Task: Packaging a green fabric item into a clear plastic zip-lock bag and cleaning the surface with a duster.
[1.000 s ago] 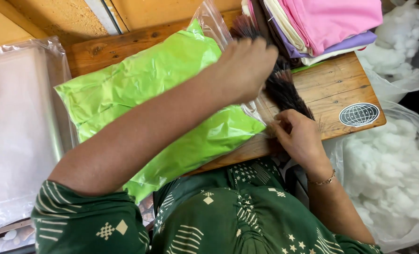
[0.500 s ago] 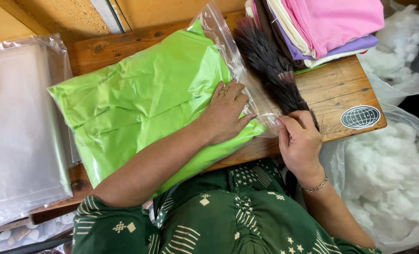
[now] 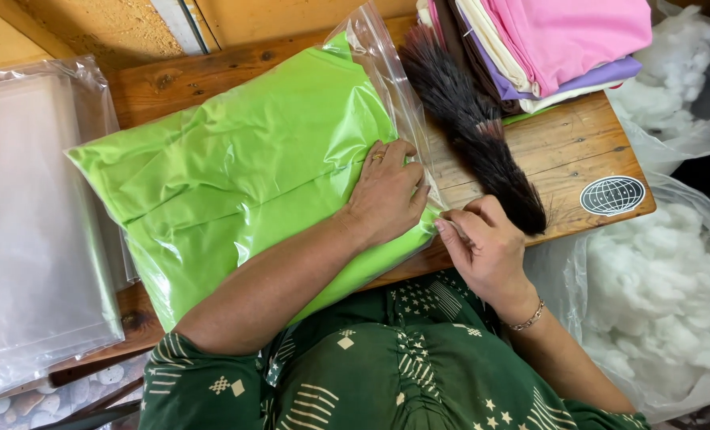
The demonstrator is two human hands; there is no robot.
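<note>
On the wooden counter (image 3: 578, 143), a clear plastic bag (image 3: 387, 72) stuffed with a bright green cushion (image 3: 235, 183) lies slantwise, its open mouth toward the right. It looks light and soft, likely to give under pressure, and the film is probably slick, so the surest hold seems to be the loose flap at the mouth, not the puffed middle. The left hand (image 3: 387, 191) lies flat and open across the right end of the cushion, palm down, fingers spread, pressing it; the forearm reaches in from the near left. The right hand (image 3: 486, 247) is curled, thumb and fingertips pinching the bag's edge at the near right corner, wrist bent inward. Just right of the bag rests a dark feather brush (image 3: 474, 127); folded fabrics (image 3: 562, 40) are stacked at the far right. Empty clear bags (image 3: 28, 223) lie left, white stuffing (image 3: 666, 279) right.
</note>
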